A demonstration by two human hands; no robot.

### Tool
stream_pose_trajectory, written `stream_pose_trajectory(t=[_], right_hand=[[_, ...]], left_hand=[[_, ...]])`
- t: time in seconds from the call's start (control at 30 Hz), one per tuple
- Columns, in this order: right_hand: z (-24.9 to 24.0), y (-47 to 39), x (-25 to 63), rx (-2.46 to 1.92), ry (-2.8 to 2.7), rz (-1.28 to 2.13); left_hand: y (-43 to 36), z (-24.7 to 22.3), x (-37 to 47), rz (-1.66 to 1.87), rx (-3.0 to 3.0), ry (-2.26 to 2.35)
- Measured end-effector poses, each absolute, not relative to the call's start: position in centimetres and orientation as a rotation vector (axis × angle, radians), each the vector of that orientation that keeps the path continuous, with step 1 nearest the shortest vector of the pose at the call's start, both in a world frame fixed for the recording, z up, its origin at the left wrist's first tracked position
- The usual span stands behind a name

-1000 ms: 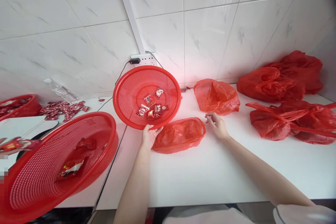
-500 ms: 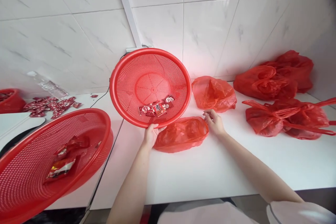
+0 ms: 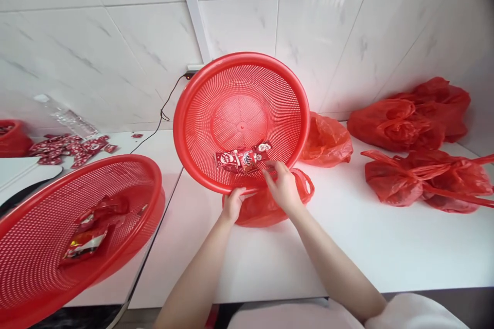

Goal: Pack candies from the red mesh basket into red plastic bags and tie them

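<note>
My left hand [image 3: 233,205] grips the near rim of a round red plastic basket [image 3: 241,69], which is tilted so that its inside faces me. Several small red packets [image 3: 247,159] have gathered low in the basket. Over the near rim reaches my right hand [image 3: 282,187], its fingers apart beside the packets; no packet shows in them. Below the basket, partly hidden by it and by my hands, an open red plastic bag [image 3: 262,213] rests on the white table [image 3: 270,262].
To the left stands a second red basket [image 3: 31,247] with several packets inside. Behind it lie loose red packets [image 3: 62,146] and a clear bottle [image 3: 67,115]. More red bags [image 3: 417,118] sit at the right and by the wall. A black cable [image 3: 162,113] runs down the wall.
My right hand has left the bag's edge and moved left, over the basket's rim to the packets. The basket has come closer and a little to the right in my left hand.
</note>
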State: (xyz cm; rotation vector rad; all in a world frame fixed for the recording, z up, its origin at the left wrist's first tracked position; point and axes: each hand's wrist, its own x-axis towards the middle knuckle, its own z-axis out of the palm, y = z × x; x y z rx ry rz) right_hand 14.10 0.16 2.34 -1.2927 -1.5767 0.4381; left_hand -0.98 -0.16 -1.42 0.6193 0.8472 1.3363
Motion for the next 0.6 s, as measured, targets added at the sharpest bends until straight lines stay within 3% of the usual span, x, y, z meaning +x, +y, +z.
stream_pose_trajectory(t=[0.27, 0.43, 0.6], right_hand=[[1.5, 3.4, 12.4, -1.611, -1.638, 0.539], [2.1, 1.6, 14.3, -1.4, -1.549, 0.759], [1.5, -0.3, 16.1, -1.087, -1.182, 1.245]], left_hand=[[-0.4, -3.0, -1.0, 1.349, 0.628, 0.867], [-0.4, -2.1, -1.3, 1.281, 0.619, 0.899], [0.7, -1.6, -2.5, 1.295, 0.598, 0.91]])
